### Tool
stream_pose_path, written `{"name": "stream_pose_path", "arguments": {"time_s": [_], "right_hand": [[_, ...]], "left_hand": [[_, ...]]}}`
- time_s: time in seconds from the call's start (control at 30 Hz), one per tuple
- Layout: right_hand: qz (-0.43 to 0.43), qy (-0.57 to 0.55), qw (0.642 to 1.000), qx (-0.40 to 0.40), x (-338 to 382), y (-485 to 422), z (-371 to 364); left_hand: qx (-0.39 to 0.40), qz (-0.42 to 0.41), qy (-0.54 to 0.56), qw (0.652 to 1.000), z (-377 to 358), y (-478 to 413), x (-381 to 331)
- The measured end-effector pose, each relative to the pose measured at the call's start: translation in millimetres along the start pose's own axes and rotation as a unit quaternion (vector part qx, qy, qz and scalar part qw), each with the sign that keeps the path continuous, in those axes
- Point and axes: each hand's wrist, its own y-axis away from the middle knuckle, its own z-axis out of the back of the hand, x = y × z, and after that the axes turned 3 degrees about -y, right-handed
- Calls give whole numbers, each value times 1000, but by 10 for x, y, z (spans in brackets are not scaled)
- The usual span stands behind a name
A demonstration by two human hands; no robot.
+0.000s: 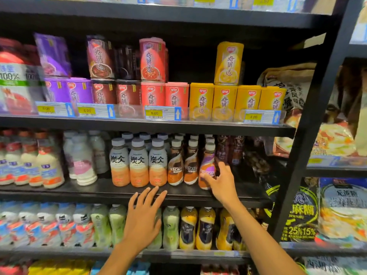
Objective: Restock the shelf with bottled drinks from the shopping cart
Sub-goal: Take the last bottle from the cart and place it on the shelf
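Head view: bottle point(207, 163) inside curled right fingers point(206, 178); left fingers point(151, 197) spread (by shelf edge point(99, 195))

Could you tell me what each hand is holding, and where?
Right hand grips the purple bottle by its lower body; left hand holds nothing.

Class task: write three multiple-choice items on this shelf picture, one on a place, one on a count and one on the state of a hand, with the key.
1. Where does the purple-labelled bottle stand?
A) top shelf
B) right of two brown coffee bottles
C) bottom shelf
2. How many yellow cans sit atop the yellow row?
A) one
B) three
C) none
3. How is the left hand?
A) gripping a bottle
B) open, holding nothing
C) out of view
Key: 1 B, the right hand holds it there; 2 A, a single can tops four; 3 B, its fingers are straight.
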Motion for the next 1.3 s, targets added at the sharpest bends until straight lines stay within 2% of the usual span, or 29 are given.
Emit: {"name": "stream_pose_path", "arguments": {"time_s": [0.47,0.53,0.6,0.7,0.8,0.93,1.07,1.13,1.2,1.3], "right_hand": [[-28,36,999,17,63,-10,123],[-2,65,998,-19,90,-14,181],[60,102,991,-68,202,-38,232],[139,163,974,-75,489,-143,292],[147,222,964,-20,759,-317,330],[132,267,946,131,963,-590,331],[193,356,904,141,959,-734,270],[180,335,915,136,932,-744,236],[154,265,942,137,916,-753,212],[122,188,962,156,930,-795,209]], "left_hand": [[-21,22,-7,1000,2,33,82],[-24,24,-9,999,-10,67,145],[-25,20,-10,999,-7,89,178],[-36,22,-5,999,-7,77,170],[-43,25,-2,999,-7,80,166],[-43,25,-1,999,-12,91,176],[-42,25,5,999,-8,91,191],[-38,25,7,999,-4,96,192],[-36,25,11,999,0,98,191],[-36,24,16,999,3,94,197]]}}
